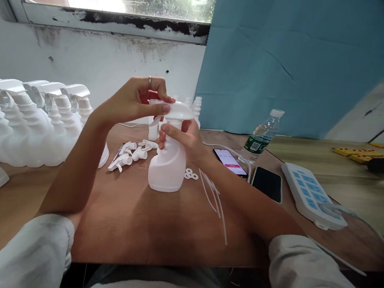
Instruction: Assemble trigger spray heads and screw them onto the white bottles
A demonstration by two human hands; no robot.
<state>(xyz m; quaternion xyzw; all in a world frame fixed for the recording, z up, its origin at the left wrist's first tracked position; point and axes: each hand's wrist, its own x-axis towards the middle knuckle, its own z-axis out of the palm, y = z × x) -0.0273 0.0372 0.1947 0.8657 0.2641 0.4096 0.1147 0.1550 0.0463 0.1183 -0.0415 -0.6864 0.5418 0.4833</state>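
A translucent white spray bottle (166, 172) stands upright on the brown table in front of me, with a white spray head (181, 111) on its top. My right hand (192, 141) wraps round the bottle's neck. From the left, my left hand (140, 96) pinches the nozzle end of the spray head between thumb and fingers. White trigger parts (125, 158) lie in a loose pile left of the bottle. Just to its right are several small white rings (191, 174), and several thin white tubes (218, 203) lie beneath my right forearm.
Several spray bottles (29, 128) with heads stand in rows at left. On the right are a lit phone (230, 162), a dark phone (267, 183), a water bottle (262, 136) and a white power strip (313, 194) with cables. Behind the table rise a wall and blue sheet (276, 56).
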